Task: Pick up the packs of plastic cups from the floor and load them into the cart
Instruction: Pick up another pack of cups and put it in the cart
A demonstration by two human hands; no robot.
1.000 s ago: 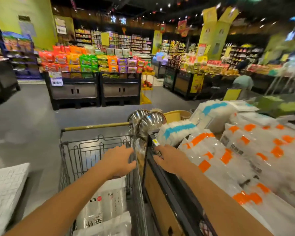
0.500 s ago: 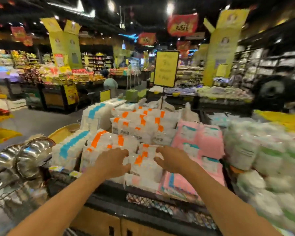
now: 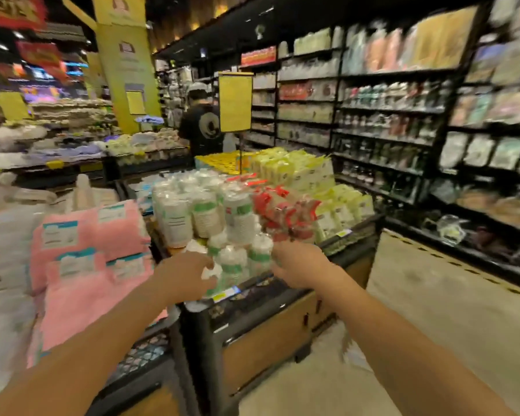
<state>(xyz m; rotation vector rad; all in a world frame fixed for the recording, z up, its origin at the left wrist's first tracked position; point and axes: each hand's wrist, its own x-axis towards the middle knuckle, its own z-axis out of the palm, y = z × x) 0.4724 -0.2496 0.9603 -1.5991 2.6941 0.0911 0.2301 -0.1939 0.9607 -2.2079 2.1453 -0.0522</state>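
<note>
Display stand (image 3: 261, 343): green-labelled cup packs (image 3: 206, 213), red packs (image 3: 284, 211) piled on top.

Glossy clear plastic film is seen round the cup packs (image 3: 210, 217) piled on the bin (image 3: 261, 349), which is faced with matt wood-look panels in a black frame, while matt pink packs (image 3: 81, 265) lie left of the bin and smooth dull floor (image 3: 448, 325) right of it.
</note>
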